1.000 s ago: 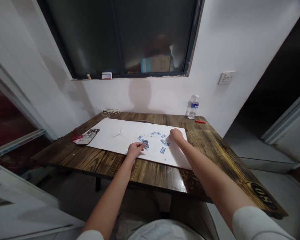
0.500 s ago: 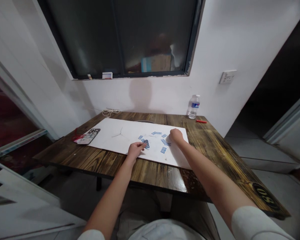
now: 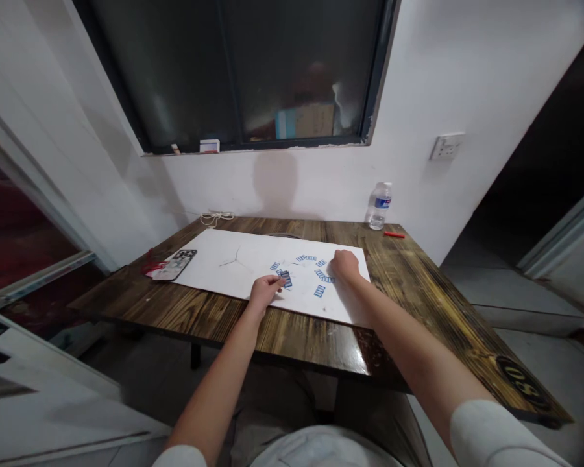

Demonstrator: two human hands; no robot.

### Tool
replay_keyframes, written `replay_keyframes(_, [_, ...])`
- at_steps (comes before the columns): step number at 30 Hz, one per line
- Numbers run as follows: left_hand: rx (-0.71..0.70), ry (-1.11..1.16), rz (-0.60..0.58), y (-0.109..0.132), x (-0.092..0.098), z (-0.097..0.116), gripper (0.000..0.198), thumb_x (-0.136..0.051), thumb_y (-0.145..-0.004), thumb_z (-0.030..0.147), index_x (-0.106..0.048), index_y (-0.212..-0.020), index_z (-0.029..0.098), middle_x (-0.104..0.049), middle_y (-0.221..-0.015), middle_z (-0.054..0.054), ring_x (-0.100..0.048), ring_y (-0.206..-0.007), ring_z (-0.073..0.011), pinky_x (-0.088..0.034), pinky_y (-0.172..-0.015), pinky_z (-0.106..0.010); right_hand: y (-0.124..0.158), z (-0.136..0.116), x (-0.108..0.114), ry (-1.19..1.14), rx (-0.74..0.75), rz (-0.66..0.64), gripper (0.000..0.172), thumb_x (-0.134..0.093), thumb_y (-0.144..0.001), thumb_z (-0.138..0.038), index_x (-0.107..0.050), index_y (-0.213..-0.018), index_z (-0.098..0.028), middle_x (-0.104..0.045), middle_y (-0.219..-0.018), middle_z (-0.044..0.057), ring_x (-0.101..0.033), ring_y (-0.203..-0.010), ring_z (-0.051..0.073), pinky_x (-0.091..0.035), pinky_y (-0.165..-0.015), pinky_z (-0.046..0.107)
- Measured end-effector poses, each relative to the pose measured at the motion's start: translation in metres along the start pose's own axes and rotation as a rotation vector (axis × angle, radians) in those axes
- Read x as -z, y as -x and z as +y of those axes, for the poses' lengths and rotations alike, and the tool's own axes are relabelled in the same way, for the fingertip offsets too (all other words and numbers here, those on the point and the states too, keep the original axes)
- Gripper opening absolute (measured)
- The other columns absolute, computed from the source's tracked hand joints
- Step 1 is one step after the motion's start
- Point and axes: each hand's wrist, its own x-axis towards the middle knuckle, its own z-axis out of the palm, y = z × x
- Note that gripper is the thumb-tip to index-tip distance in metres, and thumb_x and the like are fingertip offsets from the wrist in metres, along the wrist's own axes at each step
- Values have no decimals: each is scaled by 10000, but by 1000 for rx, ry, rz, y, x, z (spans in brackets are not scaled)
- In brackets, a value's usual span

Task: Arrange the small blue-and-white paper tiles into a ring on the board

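Barely shifting since the earlier frame, the head view is drifting slightly while the left hand (image 3: 265, 292) keeps pinching a blue-striped paper card (image 3: 285, 279) between its fingertips (image 3: 278, 281). The right hand (image 3: 345, 264) is clenching into a fist, apparently pressing on the white sheet (image 3: 209, 263) to steady it. Other cards (image 3: 320, 291) are lying scattered between the hands, and the sheet is resting on a wooden tabletop (image 3: 185, 311).

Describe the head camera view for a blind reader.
Two hands over blue-striped cards scattered on a white sheet on a wooden table: the fingers of the left hand touch one card, the right hand rests curled nearby. A phone lies left of the sheet.
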Motion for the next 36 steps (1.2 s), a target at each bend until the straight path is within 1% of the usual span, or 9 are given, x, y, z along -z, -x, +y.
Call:
replay_keyframes(5, [-3, 3, 4, -1, 0, -2, 411, -796, -490, 498, -714, -683, 144, -628, -559, -14, -525, -530, -115, -394, -540, -232, 2, 10, -1, -88, 18, 82, 221, -511, -820, -167, -680, -938, -87, -681, -917, 188, -624, -868, 240, -381, -673, 279])
replay_keyframes(8, [-7, 15, 1, -2, 0, -2, 406, -800, -491, 495, -711, -680, 146, -638, -574, -15, -533, -534, -115, -406, -548, -233, 2, 19, 1, -168, 30, 121, 224, -496, -812, -186, -687, -892, -102, -689, -897, 169, -613, -839, 226, -356, -653, 276])
replay_keyframes(14, [-4, 23, 5, 0, 0, -1, 398, -798, -500, 491, -703, -677, 147, -627, -561, -10, -526, -526, -110, -399, -525, -225, -3, 35, 3, -448, -16, 146, 233, -459, -780, -221, -679, -769, -146, -685, -772, 81, -572, -718, 169, -333, -597, 242])
replay_keyframes(18, [-7, 15, 8, 0, 0, 0, 404, -797, -496, 499, -700, -666, 145, -609, -532, -7, -516, -516, -109, -385, -504, -223, -2, 42, 7, -575, -15, 173, 196, -450, -758, -215, -631, -702, -163, -671, -727, 56, -563, -694, 160, -339, -590, 228])
replay_keyframes(20, [-8, 15, 7, 0, 0, 0, 405, -795, -496, 500, -697, -662, 145, -606, -530, -7, -509, -511, -106, -381, -501, -223, 0, 43, 9, -636, -12, 158, 175, -446, -752, -214, -601, -683, -172, -655, -680, 40, -565, -657, 155, -344, -578, 226])
replay_keyframes(25, [-9, 29, 0, 0, 0, 0, 394, -788, -506, 499, -688, -654, 147, -602, -536, -4, -506, -515, -104, -375, -499, -220, 5, 33, 11, -795, 30, 102, 110, -453, -749, -200, -534, -675, -193, -601, -570, -11, -575, -561, 137, -369, -553, 218])
replay_keyframes(33, [-3, 23, 3, -1, 1, -3, 376, -785, -516, 488, -685, -657, 154, -606, -543, -3, -515, -520, -107, -375, -495, -218, 18, 4, 13, -1037, 76, 1, 82, -536, -754, -211, -511, -676, -202, -602, -540, -23, -624, -545, 142, -460, -556, 223])
replay_keyframes(36, [1, 26, 6, -1, 1, -2, 375, -787, -518, 487, -689, -663, 155, -607, -544, -4, -521, -523, -110, -384, -499, -221, 23, -7, 16, -1117, 105, -41, 97, -585, -745, -223, -515, -683, -200, -611, -542, -20, -632, -544, 142, -488, -555, 226])
